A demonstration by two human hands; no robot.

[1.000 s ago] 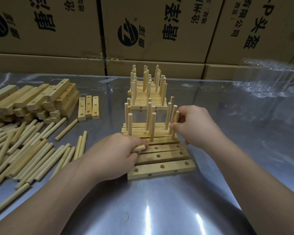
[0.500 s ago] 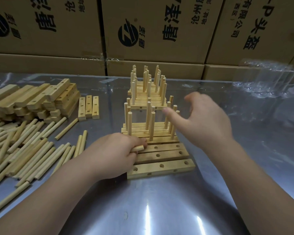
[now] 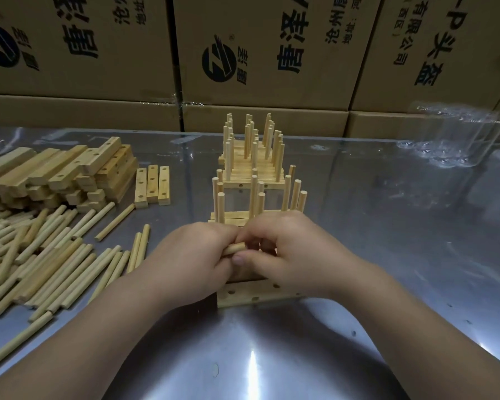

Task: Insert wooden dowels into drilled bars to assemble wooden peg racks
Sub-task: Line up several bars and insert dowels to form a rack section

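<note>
My left hand point(image 3: 185, 261) and my right hand point(image 3: 283, 255) meet over a row of drilled wooden bars point(image 3: 260, 295) lying side by side on the metal table. Both pinch a short wooden dowel point(image 3: 233, 249), whose end shows between the fingers. The nearest bar shows open holes; the middle bars are hidden under my hands. Behind my hands, several bars hold upright dowels point(image 3: 257, 203). Farther back stands a stack of pegged racks point(image 3: 251, 157).
Loose dowels point(image 3: 41, 255) lie in a heap at the left, with a pile of drilled bars point(image 3: 61, 174) behind them and three short bars point(image 3: 152, 186) beside it. Cardboard boxes point(image 3: 272, 53) wall the back. Clear plastic cups point(image 3: 451, 134) stand at the back right.
My right hand left the upright dowels at the back and came down and left to meet my left hand. Both hands now grip the dowel that my left hand held.
</note>
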